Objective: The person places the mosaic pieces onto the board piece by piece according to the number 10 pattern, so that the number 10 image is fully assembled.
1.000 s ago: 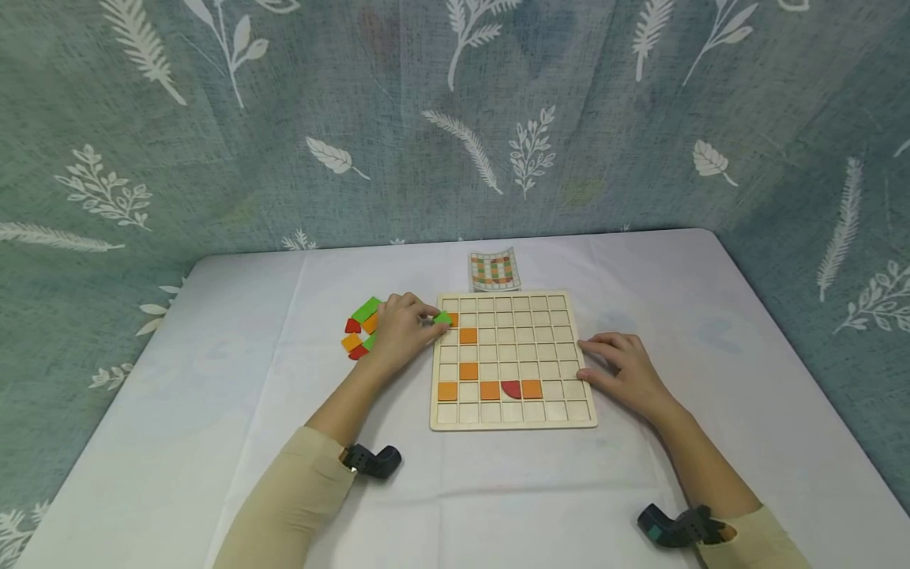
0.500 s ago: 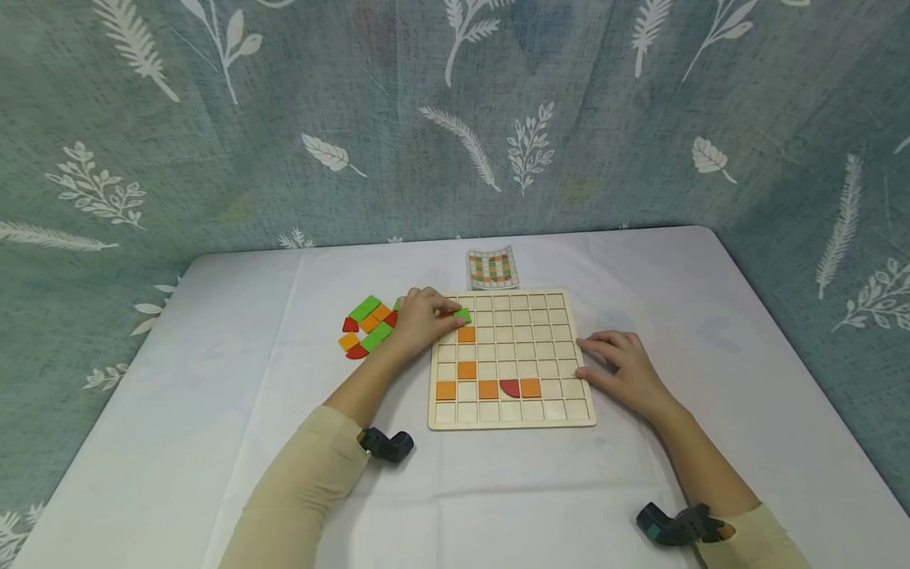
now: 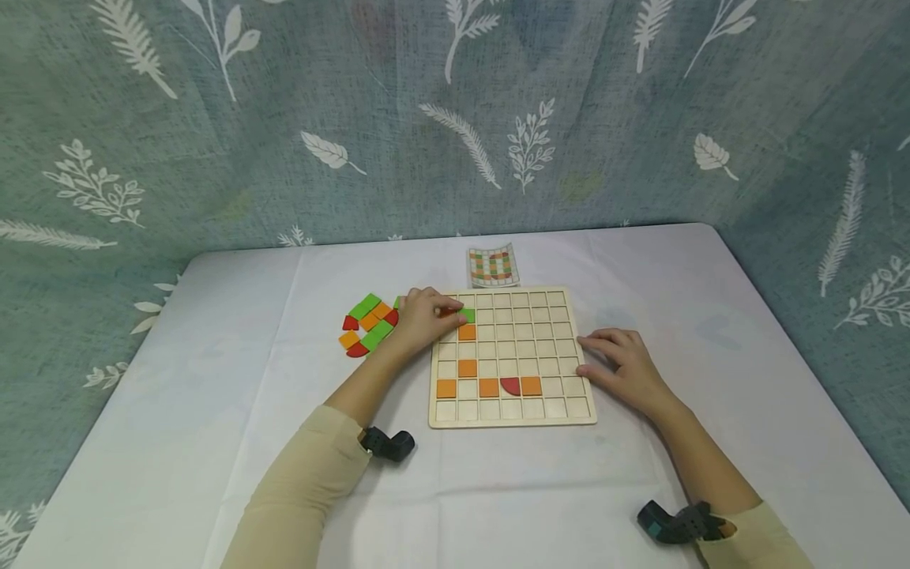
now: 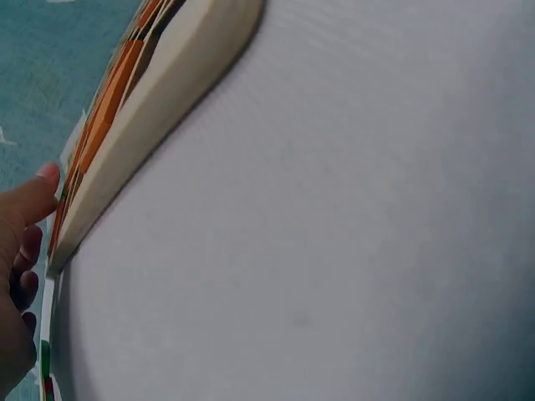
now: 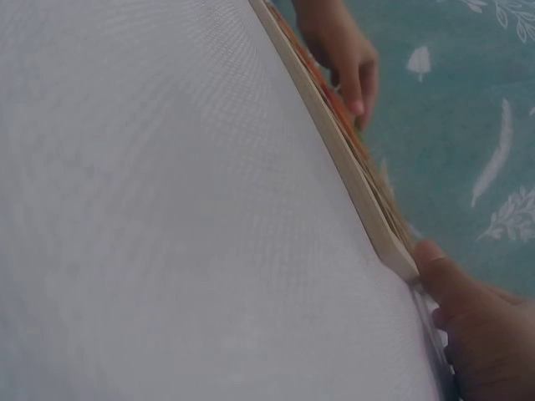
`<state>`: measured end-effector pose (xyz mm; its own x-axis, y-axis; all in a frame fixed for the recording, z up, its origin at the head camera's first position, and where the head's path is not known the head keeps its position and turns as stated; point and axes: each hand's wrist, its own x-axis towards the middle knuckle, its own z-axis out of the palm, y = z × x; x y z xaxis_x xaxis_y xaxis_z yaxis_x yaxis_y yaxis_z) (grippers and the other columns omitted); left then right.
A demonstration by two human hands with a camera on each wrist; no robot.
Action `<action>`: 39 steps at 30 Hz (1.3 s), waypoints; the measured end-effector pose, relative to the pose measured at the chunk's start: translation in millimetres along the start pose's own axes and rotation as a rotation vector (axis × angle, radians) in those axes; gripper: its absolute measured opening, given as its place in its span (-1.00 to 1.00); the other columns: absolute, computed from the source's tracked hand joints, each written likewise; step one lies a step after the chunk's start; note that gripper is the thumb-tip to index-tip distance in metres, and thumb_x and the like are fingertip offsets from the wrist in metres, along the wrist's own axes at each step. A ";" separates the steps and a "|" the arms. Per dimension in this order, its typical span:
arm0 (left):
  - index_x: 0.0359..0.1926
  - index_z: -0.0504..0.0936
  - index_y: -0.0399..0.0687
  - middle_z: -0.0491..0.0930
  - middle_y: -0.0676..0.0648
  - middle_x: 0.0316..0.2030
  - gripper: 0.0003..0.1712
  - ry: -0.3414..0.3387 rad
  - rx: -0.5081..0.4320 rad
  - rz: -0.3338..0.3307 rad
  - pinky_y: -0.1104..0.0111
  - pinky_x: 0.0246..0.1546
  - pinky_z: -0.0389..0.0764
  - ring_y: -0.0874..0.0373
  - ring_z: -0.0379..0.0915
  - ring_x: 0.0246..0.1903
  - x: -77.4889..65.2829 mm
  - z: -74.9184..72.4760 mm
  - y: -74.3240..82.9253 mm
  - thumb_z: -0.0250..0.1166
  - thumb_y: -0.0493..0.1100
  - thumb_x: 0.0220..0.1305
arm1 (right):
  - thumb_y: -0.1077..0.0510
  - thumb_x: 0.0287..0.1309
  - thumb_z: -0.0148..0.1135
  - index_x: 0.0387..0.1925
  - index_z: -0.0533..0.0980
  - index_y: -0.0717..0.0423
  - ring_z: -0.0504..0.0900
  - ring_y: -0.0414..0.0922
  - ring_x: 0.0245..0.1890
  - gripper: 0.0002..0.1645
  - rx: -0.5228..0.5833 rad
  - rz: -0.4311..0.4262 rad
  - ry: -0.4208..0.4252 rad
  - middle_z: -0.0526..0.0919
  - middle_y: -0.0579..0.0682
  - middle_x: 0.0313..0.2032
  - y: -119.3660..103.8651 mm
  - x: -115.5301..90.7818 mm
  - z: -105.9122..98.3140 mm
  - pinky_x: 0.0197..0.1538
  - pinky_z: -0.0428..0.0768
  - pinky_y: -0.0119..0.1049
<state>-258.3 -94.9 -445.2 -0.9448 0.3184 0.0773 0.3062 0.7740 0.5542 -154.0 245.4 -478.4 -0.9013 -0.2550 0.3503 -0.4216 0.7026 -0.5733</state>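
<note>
My left hand (image 3: pixel 421 320) reaches over the upper left of a wooden grid board (image 3: pixel 517 416). Its thumb and forefinger pinch the edge of a small green square tile (image 3: pixel 468 315), which lies at a cell in the second column. Directly below is an orange square tile (image 3: pixel 467 333). Lower on the board, several more orange tiles and a red quarter-round tile (image 3: pixel 510 386) sit in cells. My right hand (image 3: pixel 626 365) rests at the board's right edge, fingertips touching it, fingers relaxed. The left hand partly hides an orange tile beneath its fingers.
Loose green, orange and red tiles lie in a cluster left of the board, including a green tile (image 3: pixel 366 306). A pattern card (image 3: pixel 494 267) with a coloured grid lies behind the board. White cloth (image 3: pixel 526 506) covers the table.
My left hand has moved right with the green tile, from the board's left edge to the second column, and the tile now lies lower. My right hand has stayed in place.
</note>
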 end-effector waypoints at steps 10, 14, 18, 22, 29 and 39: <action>-0.11 0.72 0.00 0.52 -0.02 -0.32 -0.58 0.103 -0.058 -0.012 0.14 -0.14 0.08 0.06 0.21 -0.25 -18.9 -6.6 -13.9 0.42 0.08 0.03 | 0.09 -0.10 0.45 0.03 0.57 0.19 0.31 0.14 0.06 -0.42 0.004 0.007 -0.001 0.50 0.20 0.00 -2.8 -0.3 0.9 0.08 0.27 0.09; -0.10 0.71 0.00 0.51 -0.02 -0.30 -0.58 0.109 -0.079 -0.042 0.14 -0.09 0.07 0.07 0.22 -0.23 -30.2 -14.8 -20.1 0.42 0.06 0.02 | 0.09 -0.10 0.45 0.03 0.56 0.19 0.31 0.14 0.07 -0.41 0.002 0.006 -0.005 0.50 0.21 0.00 -3.7 -0.5 0.7 0.09 0.27 0.09; -0.07 0.70 0.02 0.49 -0.02 -0.30 -0.57 0.114 -0.087 -0.066 0.13 -0.06 0.07 0.07 0.24 -0.21 -42.6 -25.2 -25.8 0.43 0.06 0.02 | 0.11 -0.12 0.46 0.02 0.57 0.19 0.32 0.15 0.07 -0.41 -0.005 0.003 0.005 0.51 0.21 -0.01 -3.8 -1.0 -0.2 0.09 0.26 0.09; -0.07 0.70 -0.02 0.51 -0.06 -0.27 -0.56 0.130 -0.085 -0.063 0.08 -0.01 0.05 0.01 0.26 -0.11 -56.2 -35.7 -33.1 0.44 0.03 0.01 | 0.11 -0.11 0.46 0.02 0.57 0.20 0.31 0.15 0.06 -0.42 -0.004 0.008 0.004 0.51 0.21 -0.01 -3.2 -1.5 0.2 0.08 0.26 0.09; -0.08 0.70 -0.06 0.54 -0.06 -0.20 -0.55 0.171 -0.048 -0.061 0.10 -0.09 0.00 0.01 0.22 -0.12 -78.3 -50.5 -45.4 0.46 0.02 -0.01 | 0.12 -0.11 0.46 0.02 0.57 0.21 0.32 0.15 0.05 -0.42 0.003 -0.007 0.009 0.52 0.20 -0.01 -2.9 -1.2 0.0 0.07 0.26 0.08; -0.12 0.71 -0.09 0.51 -0.10 -0.26 -0.56 0.192 0.009 -0.093 0.11 -0.16 0.00 0.02 0.20 -0.23 -102.0 -57.5 -61.9 0.48 -0.01 -0.05 | 0.10 -0.10 0.46 0.02 0.57 0.20 0.31 0.15 0.07 -0.42 0.003 -0.006 0.004 0.51 0.20 -0.01 -2.9 -1.1 0.0 0.08 0.27 0.10</action>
<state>-187.5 -206.8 -439.8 -0.9738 0.1356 0.1827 0.2163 0.8003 0.5593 -151.8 243.7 -477.1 -0.8982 -0.2563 0.3571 -0.4275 0.6987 -0.5736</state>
